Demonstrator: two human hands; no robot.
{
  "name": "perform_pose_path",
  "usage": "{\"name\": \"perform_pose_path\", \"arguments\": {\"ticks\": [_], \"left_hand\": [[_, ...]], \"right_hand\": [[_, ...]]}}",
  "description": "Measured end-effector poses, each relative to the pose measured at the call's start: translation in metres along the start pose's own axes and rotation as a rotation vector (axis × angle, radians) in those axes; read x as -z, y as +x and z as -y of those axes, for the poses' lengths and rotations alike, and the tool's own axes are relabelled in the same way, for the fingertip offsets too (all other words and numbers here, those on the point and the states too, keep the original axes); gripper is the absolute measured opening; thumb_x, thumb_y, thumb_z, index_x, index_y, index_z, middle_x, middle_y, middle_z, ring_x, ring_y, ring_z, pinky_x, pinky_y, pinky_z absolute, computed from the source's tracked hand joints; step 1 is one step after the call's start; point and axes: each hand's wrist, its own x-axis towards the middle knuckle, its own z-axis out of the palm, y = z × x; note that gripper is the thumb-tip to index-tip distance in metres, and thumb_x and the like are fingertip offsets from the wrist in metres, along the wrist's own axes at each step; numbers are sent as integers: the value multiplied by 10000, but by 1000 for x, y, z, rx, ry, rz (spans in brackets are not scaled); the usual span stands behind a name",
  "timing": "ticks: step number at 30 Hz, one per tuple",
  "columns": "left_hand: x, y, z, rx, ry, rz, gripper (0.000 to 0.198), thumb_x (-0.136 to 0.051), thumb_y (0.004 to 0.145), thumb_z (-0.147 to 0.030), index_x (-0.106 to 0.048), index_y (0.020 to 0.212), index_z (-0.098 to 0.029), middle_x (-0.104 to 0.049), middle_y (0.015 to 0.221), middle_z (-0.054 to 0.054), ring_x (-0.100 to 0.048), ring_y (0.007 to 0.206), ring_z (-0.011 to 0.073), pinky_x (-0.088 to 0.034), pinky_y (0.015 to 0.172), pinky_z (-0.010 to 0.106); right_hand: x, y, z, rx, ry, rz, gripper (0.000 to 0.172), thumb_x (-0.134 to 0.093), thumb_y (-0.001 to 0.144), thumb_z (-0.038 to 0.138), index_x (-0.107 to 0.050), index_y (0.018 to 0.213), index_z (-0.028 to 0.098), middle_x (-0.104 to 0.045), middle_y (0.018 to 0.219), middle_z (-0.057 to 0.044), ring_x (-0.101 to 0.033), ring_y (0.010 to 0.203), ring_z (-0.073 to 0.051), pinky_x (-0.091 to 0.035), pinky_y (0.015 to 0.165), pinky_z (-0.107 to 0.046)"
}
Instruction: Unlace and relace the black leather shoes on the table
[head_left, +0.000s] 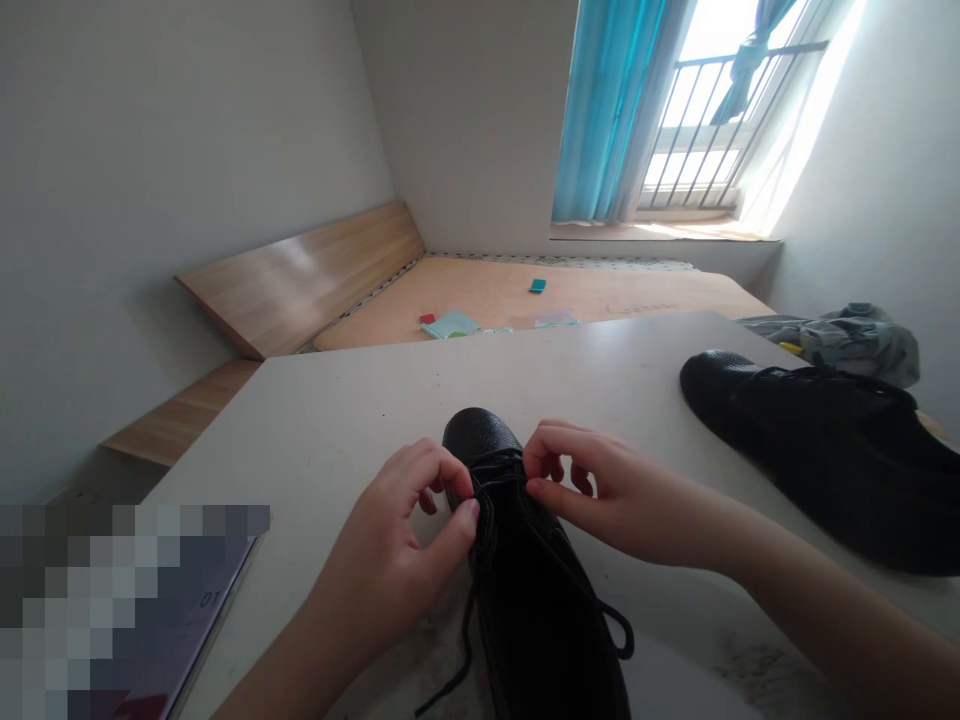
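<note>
- A black shoe (525, 560) sits at the near middle of the white table (337, 420), toe pointing away, so its lacing faces both hands.
- The left hand (397, 545) pinches the lace (499, 487) at the shoe's left edge between thumb and forefinger.
- The right hand (607, 495) pinches the same lace from the right, fingers curled narrow; the strand runs taut between them.
- Loose lace ends trail off the near side.
- A second black shoe (825, 450) lies on its side, far right, apart.
</note>
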Motion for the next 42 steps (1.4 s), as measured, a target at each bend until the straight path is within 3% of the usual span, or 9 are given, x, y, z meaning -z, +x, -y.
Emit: {"name": "perform_pose_path", "arguments": {"ticks": [4,9,17,22,27,30,33,38,42], "left_hand": [[3,0,1,-17,-27,19,153,-501,875,-289,-533,750,-207,-561,754,2,-504,723,165,-402,652,277],[2,-1,4,136,-190,12,201,-487,914,-386,-553,844,-210,-581,768,-3,-536,719,161,-403,630,253],[-2,0,3,224,-371,14,249,-501,905,-431,-535,827,-197,-577,726,-3,-517,652,141,-395,590,243],[1,-1,4,192,-298,22,180,-559,853,-316,-526,728,-191,-507,695,-26,-473,690,135,-371,672,255],[1,-2,7,229,-719,35,199,-621,793,-322,-502,704,-189,-486,700,-24,-444,690,131,-350,644,247],[1,-1,7,224,-932,-6,145,-634,724,-238,-503,692,-186,-519,689,-17,-490,710,138,-383,673,248],[4,0,4,217,-1082,-22,89,-621,693,-180,-534,712,-185,-495,672,-28,-474,619,109,-417,641,245],[15,1,2,203,-1157,-112,62,-622,662,-169,-635,721,-177,-461,657,-34,-359,496,64,-382,461,198],[19,0,5,175,-879,-261,80,-629,657,-198,-687,711,-185,-512,616,-13,-387,504,84,-327,448,199]], "right_hand": [[0,0,-3,29,100,62,95,-487,926,278,-510,868,207,-548,847,13,-475,733,-113,-397,654,-249],[-9,2,-2,48,184,-83,110,-463,928,252,-465,832,200,-487,778,13,-419,690,-115,-347,619,-258],[-22,12,-2,-30,755,-86,178,-476,913,333,-420,831,186,-501,657,34,-427,620,-95,-337,607,-248],[-14,12,-1,-79,687,-73,232,-592,861,359,-469,799,172,-420,627,61,-354,575,-74,-280,542,-221],[-5,8,-4,-88,1003,-80,187,-617,847,331,-498,831,187,-438,637,52,-472,662,-92,-393,706,-234],[0,9,-8,-110,1165,-27,173,-605,850,321,-474,846,209,-343,601,85,-388,536,-67,-458,769,-298],[2,10,-11,-77,985,-97,196,-604,851,339,-455,834,211,-329,607,90,-285,500,-61,-474,645,-280],[6,8,-12,54,99,-337,263,-512,911,407,-471,763,194,-408,590,51,-350,528,-85,-271,501,-235],[11,3,-11,18,-313,-358,315,-417,956,446,-522,790,199,-435,531,44,-366,491,-94,-233,526,-263]]}}
